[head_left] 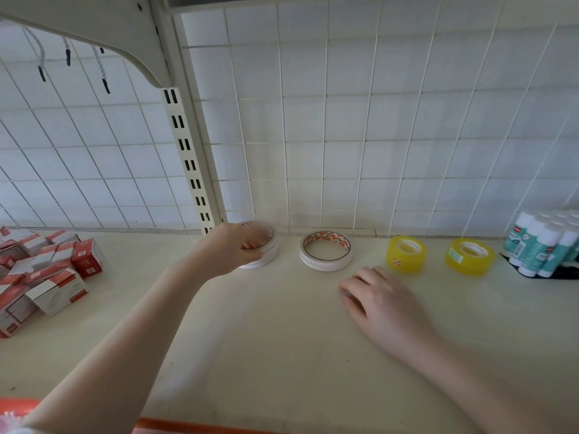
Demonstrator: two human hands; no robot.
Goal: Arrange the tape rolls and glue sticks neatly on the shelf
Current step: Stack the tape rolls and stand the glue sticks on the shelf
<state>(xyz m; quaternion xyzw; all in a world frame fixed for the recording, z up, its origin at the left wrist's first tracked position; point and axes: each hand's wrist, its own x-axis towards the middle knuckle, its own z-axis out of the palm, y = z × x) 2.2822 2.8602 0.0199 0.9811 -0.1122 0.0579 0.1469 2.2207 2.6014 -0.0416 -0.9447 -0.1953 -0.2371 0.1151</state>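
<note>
On the cream shelf (282, 339), a row of tape rolls runs along the back. My left hand (230, 250) grips a white tape roll (268, 245) at the left end, fingers curled inside its core. To its right lies a second white roll (326, 250) with an orange-patterned core. Two yellow tape rolls (406, 254) (470, 256) follow further right. A pack of white glue sticks (542, 245) with teal labels stands at the far right. My right hand (376, 296) rests flat on the shelf in front of the rolls, holding nothing.
A heap of red and white small boxes (40, 277) covers the left part of the shelf. A white wire grid (344, 136) forms the back wall, with a slotted upright post (191, 167) and a bracket above. An orange strip (200, 427) marks the front edge.
</note>
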